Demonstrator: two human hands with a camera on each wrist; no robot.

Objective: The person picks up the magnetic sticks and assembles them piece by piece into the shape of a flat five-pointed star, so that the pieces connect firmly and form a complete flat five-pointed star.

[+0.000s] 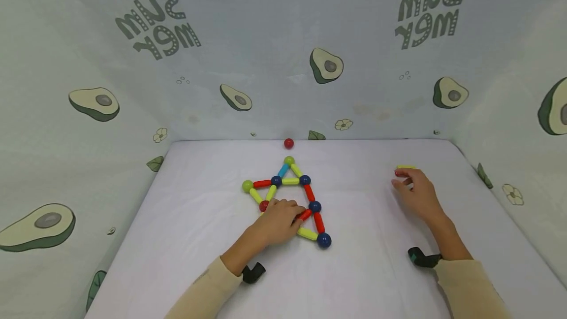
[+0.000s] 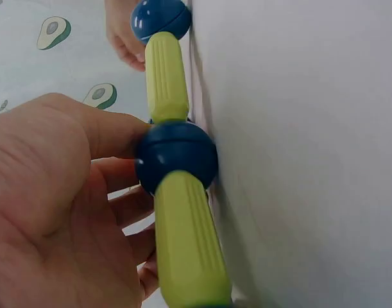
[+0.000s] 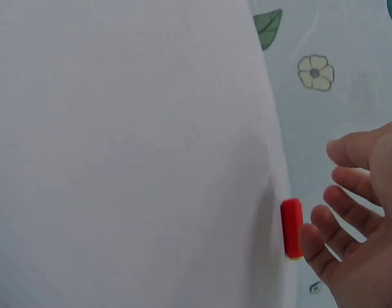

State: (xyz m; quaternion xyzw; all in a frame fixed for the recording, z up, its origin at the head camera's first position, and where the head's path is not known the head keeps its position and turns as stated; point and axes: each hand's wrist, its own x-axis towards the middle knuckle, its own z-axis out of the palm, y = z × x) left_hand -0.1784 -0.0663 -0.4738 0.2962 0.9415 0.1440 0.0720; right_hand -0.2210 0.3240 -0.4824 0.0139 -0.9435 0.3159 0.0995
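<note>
A flat frame of magnetic rods and balls lies mid-table in the head view, with a blue ball [image 1: 324, 240] at its near corner and a green ball [image 1: 247, 186] at its left. My left hand [image 1: 275, 223] grips its near side and covers part of it. In the left wrist view, thumb and fingers hold a blue ball [image 2: 176, 157] between two yellow-green rods. My right hand [image 1: 416, 193] hovers at the right with loosely bent fingers, holding nothing. By its fingertips are a yellow rod [image 1: 406, 166] and a red rod [image 3: 292, 229].
A loose red ball [image 1: 289, 143] sits at the table's far edge, beyond the frame's top green ball [image 1: 289, 160]. Patterned cloth [image 1: 274, 63] hangs behind and along both sides of the white table [image 1: 367, 279].
</note>
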